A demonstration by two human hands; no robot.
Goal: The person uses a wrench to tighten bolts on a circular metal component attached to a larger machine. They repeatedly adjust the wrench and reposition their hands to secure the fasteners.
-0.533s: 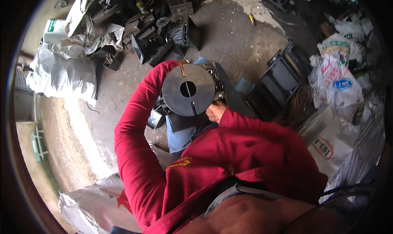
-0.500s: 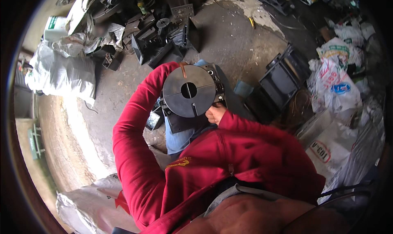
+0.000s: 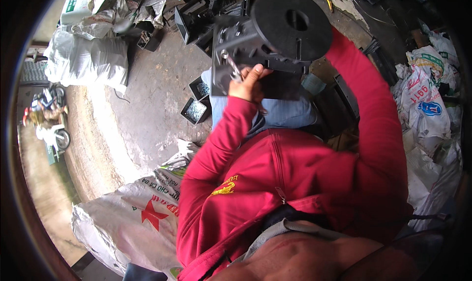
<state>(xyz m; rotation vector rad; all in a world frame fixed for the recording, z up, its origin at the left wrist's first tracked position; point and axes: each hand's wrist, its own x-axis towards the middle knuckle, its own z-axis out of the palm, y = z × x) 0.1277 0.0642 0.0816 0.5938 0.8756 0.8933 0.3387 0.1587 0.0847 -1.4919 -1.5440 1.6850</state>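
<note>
A black metal assembly (image 3: 223, 42) with a round slotted disc (image 3: 275, 23) on it is tilted above my lap, its side plate and bolts showing. My left hand (image 3: 247, 86) is closed on a silver wrench (image 3: 235, 67), close against the side of the assembly. Around the right side of the disc reaches my right arm; that hand is hidden behind the disc, so its grip does not show. Below the assembly are my blue trousers (image 3: 285, 113). Two small black boxes of screws or similar small metal parts (image 3: 195, 110) sit to the left of my legs.
Dark metal parts (image 3: 184, 20) lie piled at the far left. White sacks (image 3: 86, 60) stand at left, another sack (image 3: 128, 222) beside my left elbow, and plastic bags (image 3: 423, 94) at right. Outside at the left edge is a person on a motorbike (image 3: 49, 116).
The assembly has moved up and right and turned, showing its side. My left hand has come to the near side with the wrench; my right arm now reaches around the disc.
</note>
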